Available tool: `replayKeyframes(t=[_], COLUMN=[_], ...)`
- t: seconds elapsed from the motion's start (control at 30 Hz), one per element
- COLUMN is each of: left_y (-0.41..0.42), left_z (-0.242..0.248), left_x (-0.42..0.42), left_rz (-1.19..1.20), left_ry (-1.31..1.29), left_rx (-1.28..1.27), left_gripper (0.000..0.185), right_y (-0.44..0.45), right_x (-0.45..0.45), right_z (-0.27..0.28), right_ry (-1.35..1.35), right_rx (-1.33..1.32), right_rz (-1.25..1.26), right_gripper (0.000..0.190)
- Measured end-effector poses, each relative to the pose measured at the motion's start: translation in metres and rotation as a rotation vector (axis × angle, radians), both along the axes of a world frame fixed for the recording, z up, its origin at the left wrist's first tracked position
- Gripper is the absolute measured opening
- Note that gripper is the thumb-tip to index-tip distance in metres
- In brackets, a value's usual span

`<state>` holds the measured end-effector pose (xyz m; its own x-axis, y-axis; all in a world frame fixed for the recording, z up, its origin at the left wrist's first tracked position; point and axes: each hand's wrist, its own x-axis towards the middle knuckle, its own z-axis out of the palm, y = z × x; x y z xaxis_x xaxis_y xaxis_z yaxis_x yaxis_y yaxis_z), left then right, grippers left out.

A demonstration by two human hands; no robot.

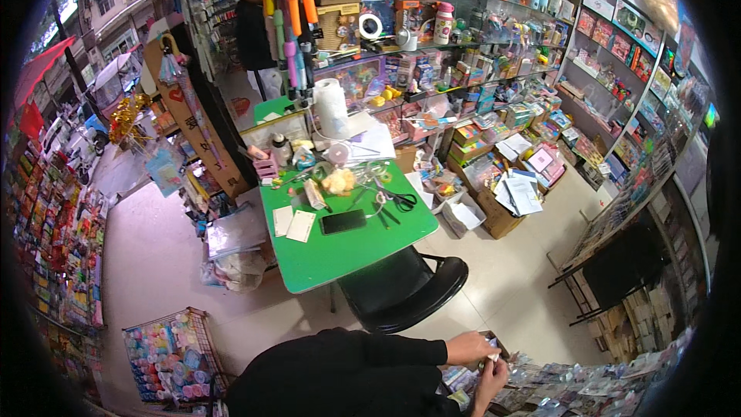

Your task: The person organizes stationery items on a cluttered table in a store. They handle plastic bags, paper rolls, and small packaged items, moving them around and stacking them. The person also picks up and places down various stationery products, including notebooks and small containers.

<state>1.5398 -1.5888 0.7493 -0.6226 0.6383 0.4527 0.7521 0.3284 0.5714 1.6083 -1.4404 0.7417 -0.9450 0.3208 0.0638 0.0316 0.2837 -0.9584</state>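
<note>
Near the bottom right, my two bare hands meet over merchandise, black sleeves reaching in from the left. My left hand [470,348] is the upper one, its fingertips pinching a small white item [493,357]. From below, my right hand [491,381] grips the same item; fingers hide most of it, so its kind is unclear. Behind the hands, a small dark-edged box [499,344] is partly covered. Small packaged goods [459,379] lie beneath my forearms, and rows of clear-wrapped packets [556,385] run off to the right of my hands.
A black chair [405,289] stands by a green table [324,258] bearing a phone [343,222], scissors [399,200] and a paper roll [330,107]. A wire basket [168,356] is lower left. Cardboard boxes [501,217] occupy floor space. A person [253,35] stands at the back.
</note>
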Motion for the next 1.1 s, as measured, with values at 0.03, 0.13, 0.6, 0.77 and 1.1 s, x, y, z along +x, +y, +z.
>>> replayKeyframes(t=[0.03, 0.13, 0.6, 0.77, 1.1], left_y=[0.014, 0.047, 0.031, -0.023, -0.11], left_z=[-0.003, -0.008, -0.03, -0.012, -0.015], left_x=[-0.001, 0.0, -0.024, -0.03, -0.024], left_rz=[-0.071, -0.155, -0.311, -0.198, 0.092], left_ry=[-0.019, 0.015, -0.301, -0.45, -0.669], left_rx=[-0.01, -0.011, 0.02, -0.04, 0.103], left_gripper=[0.031, 0.02, 0.038, 0.029, 0.022], right_y=[0.013, 0.036, 0.019, -0.015, -0.108], right_x=[0.008, 0.029, 0.009, -0.027, -0.041], right_z=[-0.001, -0.002, -0.009, -0.024, 0.007], right_ry=[-0.085, -0.276, -0.203, -0.113, -0.094], right_rx=[-0.048, 0.012, -0.277, -0.326, -0.048], right_rz=[-0.02, -0.182, -0.28, -0.199, 0.064], right_gripper=[0.011, 0.021, 0.02, 0.014, 0.012])
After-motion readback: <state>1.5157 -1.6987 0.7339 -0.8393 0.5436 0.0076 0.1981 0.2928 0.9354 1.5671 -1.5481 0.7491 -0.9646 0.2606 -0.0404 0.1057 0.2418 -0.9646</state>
